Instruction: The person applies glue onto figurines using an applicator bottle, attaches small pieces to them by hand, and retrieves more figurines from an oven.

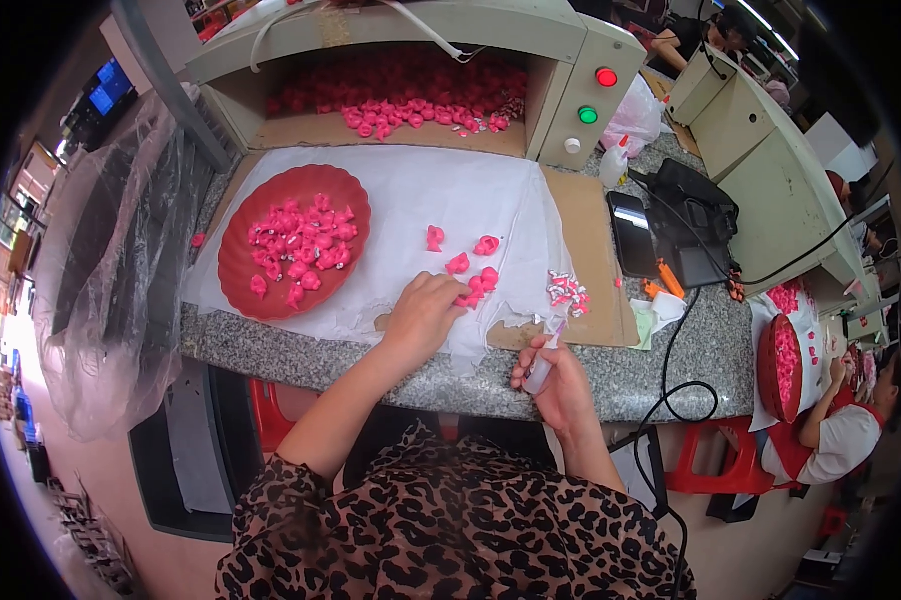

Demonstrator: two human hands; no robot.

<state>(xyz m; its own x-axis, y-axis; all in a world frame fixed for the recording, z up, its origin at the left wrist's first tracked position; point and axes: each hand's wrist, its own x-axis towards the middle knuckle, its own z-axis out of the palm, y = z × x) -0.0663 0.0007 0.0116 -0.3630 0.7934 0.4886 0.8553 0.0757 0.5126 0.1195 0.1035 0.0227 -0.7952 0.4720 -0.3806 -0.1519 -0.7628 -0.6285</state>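
Left hand (422,315) lay palm down on the white paper sheet (440,190), fingers curled over a small cluster of pink pieces (478,285) near the sheet's front edge; whether it actually pinched one could not be told. Right hand (558,378) was closed around a small white squeeze bottle (544,362), held just off the front edge of the granite counter (270,350), nozzle tilted up toward the sheet. A few loose pink pieces lay further back on the sheet, apart from the cluster. A little heap of pink-and-silver bits (567,292) sat at the sheet's right edge, near the bottle tip.

Open room: bare white paper between the red tray (238,262) on the left and the hands, plus a strip of brown cardboard (585,240) on the right. The red tray held a pile of pink pieces and sat close to the counter's front left edge.

Behind the sheet, a beige box machine (560,70) with an open bay full of pink pieces, red and green buttons on its right face. Right of the cardboard: black device (690,215) with cable trailing over the counter edge. Clear plastic sheeting (110,260) hung at left. Another person (835,440) sat at far right by a second red tray (770,370).
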